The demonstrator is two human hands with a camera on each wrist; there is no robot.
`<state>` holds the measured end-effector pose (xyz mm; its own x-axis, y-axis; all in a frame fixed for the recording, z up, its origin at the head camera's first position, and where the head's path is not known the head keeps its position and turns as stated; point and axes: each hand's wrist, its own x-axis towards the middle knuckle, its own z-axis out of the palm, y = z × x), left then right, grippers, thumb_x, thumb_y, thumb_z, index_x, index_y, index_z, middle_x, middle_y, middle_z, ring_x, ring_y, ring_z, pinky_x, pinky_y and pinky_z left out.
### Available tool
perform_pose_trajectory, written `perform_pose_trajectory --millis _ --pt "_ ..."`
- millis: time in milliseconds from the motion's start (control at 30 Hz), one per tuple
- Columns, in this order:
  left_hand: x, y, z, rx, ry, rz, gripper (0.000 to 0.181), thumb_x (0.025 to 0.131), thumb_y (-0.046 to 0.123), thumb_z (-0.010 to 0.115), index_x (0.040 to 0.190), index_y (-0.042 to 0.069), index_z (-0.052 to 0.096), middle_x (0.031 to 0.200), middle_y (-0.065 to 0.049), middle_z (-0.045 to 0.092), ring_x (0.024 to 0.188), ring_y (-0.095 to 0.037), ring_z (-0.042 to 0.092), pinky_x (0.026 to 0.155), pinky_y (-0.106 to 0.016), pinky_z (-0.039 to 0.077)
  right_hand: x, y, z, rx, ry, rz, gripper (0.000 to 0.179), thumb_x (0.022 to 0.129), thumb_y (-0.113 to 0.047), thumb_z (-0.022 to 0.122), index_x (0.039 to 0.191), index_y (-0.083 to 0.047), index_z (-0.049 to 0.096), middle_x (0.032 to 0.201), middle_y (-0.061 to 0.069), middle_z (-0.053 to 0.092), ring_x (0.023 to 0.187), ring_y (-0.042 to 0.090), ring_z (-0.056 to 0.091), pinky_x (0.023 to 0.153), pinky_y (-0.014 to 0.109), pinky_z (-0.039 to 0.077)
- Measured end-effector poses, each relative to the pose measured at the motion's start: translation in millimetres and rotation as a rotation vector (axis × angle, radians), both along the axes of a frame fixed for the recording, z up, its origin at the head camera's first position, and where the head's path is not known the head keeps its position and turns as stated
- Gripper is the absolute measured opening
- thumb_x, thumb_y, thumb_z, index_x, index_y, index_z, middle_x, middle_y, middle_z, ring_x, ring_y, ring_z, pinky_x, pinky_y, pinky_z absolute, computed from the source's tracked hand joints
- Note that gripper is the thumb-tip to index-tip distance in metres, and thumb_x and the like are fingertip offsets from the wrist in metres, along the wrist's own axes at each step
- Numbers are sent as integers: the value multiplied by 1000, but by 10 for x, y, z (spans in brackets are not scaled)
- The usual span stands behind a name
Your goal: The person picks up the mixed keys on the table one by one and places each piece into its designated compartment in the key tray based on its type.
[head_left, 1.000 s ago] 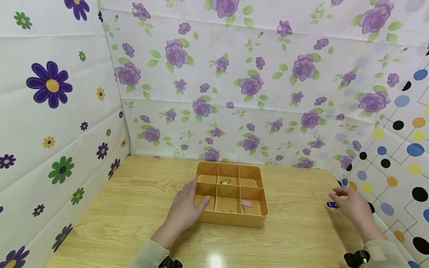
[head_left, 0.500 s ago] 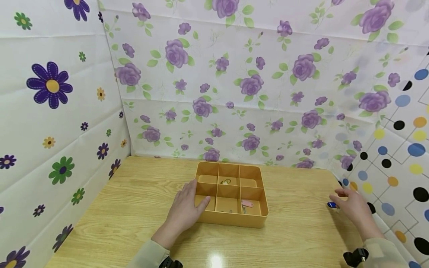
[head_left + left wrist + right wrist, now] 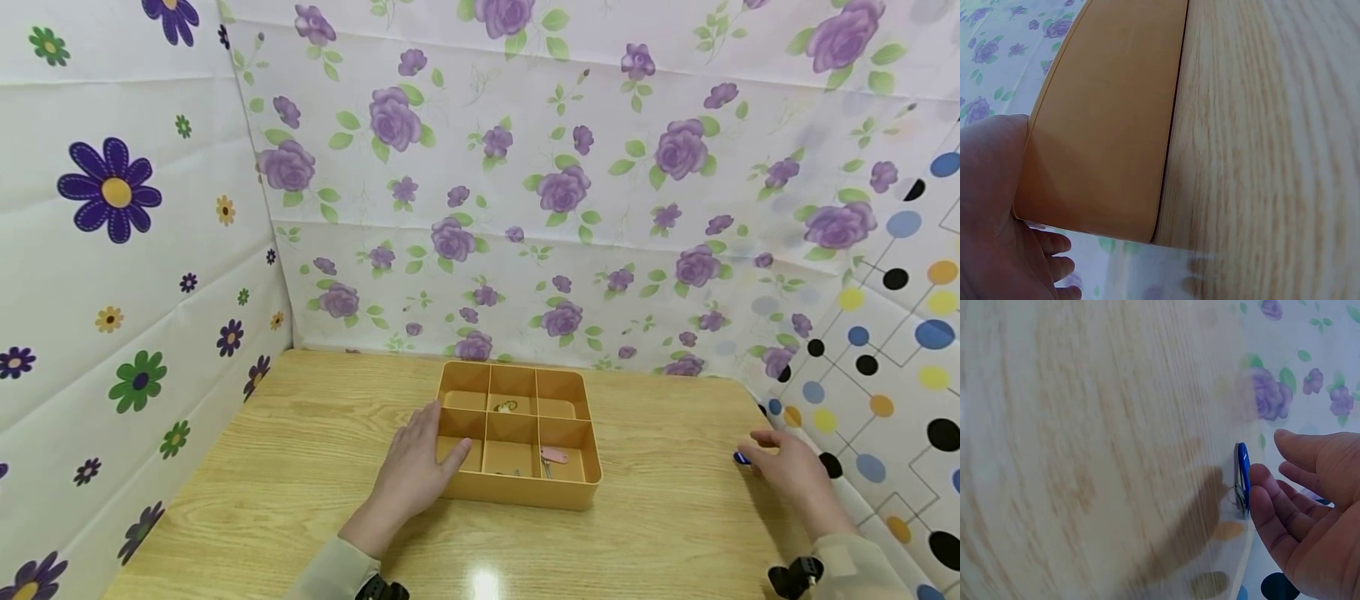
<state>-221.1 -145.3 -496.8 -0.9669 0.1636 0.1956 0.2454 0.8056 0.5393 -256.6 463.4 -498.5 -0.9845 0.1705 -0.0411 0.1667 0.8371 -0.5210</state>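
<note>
An orange organizer box (image 3: 517, 490) with several compartments stands mid-table. My left hand (image 3: 412, 471) rests at its near left corner, fingers straight along the left side and thumb reaching over the rim. In the left wrist view, the hand (image 3: 997, 206) lies against the box wall (image 3: 1104, 125). At the table's right edge lies a blue key tag (image 3: 1244, 465) with a metal ring and key. My right hand (image 3: 795, 471) hovers beside it. In the right wrist view, the thumb stands apart from the fingers (image 3: 1272, 515), whose tips are right at the tag.
A pink key tag (image 3: 553, 454) with a key lies in the box's front right compartment. A small ring with a light charm (image 3: 506, 407) sits in the back middle one. Patterned cloth walls (image 3: 480, 208) border the wooden table (image 3: 300, 467) at the back and sides.
My right hand has moved slightly lower and closer over the blue key tag, now covering more of it in the head view. My left hand and the box have stayed put.
</note>
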Motion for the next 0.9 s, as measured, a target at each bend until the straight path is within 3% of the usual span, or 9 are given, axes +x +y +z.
perform_pose_trajectory --millis 200,400,600,900 --pt "4 1 9 -3 -3 2 103 109 76 43 176 2 20 179 -20 26 166 -44 22 133 -64 17 -12 16 -50 -18 -26 -9 75 109 -44 69 147 19 53 121 29 75 100 37 76 96 67 53" --pt "-1 -4 10 -5 -18 2 104 108 79 40 177 4 18 180 -18 24 167 -42 20 134 -63 17 -11 4 -65 -4 -36 -21 71 108 -40 71 145 19 55 128 33 71 116 51 67 103 71 47" --pt "8 -12 16 -1 -17 1 106 107 80 39 177 4 16 181 -18 23 167 -41 18 134 -63 16 -29 32 -98 13 -66 -22 73 106 -40 74 148 16 54 148 44 51 133 64 49 109 74 43" --pt "6 -12 7 -2 -9 -2 104 108 78 41 175 1 20 179 -20 26 166 -44 22 133 -64 18 -37 13 -167 74 -40 -33 61 104 -27 77 145 14 60 146 45 53 130 65 52 106 73 46"
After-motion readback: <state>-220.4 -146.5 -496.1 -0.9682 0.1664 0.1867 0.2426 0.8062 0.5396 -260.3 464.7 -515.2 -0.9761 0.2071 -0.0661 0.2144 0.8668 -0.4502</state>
